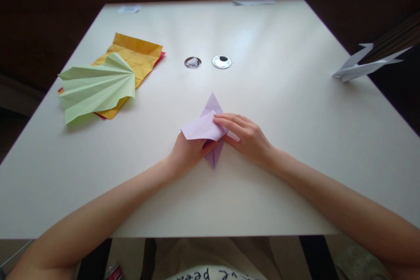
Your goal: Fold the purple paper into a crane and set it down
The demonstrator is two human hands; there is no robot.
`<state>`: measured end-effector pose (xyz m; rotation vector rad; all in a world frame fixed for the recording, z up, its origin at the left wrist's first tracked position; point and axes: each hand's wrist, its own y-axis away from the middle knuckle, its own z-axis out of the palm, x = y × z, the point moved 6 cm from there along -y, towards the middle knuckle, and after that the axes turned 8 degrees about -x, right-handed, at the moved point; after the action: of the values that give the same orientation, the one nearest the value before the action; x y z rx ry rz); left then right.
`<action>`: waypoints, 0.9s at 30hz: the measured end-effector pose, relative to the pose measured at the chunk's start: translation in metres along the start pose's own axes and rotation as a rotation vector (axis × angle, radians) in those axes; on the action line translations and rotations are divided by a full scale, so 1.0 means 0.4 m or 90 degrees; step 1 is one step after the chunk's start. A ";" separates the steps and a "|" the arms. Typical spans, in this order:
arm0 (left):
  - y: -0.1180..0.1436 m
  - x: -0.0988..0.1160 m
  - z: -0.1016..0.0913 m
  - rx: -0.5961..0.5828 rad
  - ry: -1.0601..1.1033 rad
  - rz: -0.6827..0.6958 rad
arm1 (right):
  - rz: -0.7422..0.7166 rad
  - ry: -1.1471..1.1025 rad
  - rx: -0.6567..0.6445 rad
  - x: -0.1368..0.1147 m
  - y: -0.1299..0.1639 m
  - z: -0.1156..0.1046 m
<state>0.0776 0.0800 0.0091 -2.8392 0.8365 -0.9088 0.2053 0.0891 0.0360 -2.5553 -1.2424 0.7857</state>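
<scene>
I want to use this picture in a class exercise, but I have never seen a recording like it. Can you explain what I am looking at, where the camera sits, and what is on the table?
There is no machine here: a person works with two bare hands, and one camera worn on the head looks forward and down, so both arms reach in from below. The left hand lifts a flap of a pale purple folded paper piece, while the right hand presses its fingers on it. They rest on a white table. Far left lies a light green pleated paper fan on top of yellow folded paper sheets. In the middle are two small round metal-rimmed holes. At the right edge sits a white folded paper shape.
</scene>
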 end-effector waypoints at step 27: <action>-0.069 0.075 -0.205 0.084 0.107 0.198 | 0.186 -0.218 -0.080 0.050 0.005 0.012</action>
<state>0.0662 0.0977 0.0984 -2.4549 1.1476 -1.1162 0.2141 0.1032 0.0236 -2.8306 -1.0395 1.2908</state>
